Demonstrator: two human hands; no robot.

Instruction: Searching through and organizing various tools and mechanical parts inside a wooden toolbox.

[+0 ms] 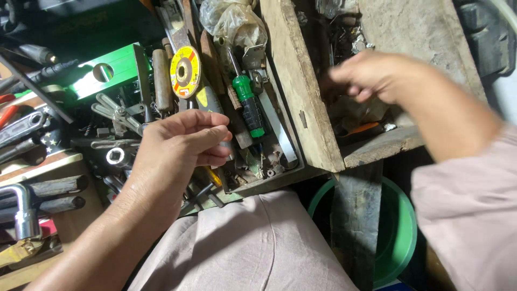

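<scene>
The left hand (pixel 186 141) hovers over a cluttered metal toolbox (pixel 280 178), fingers curled with the tips pinched together; whether they grip anything small cannot be told. Just beside it lie a green-handled screwdriver (pixel 249 105), a yellow grinding disc (pixel 185 71) and a wooden-handled tool (pixel 161 81), with a socket (pixel 116 157) and wrenches crowded to the left. A wooden box (pixel 301 86) stands between the hands. The right hand (pixel 377 73), blurred, reaches into it over scrap bits, loosely curled; its grip cannot be told. A green bucket (pixel 398 231) sits below.
</scene>
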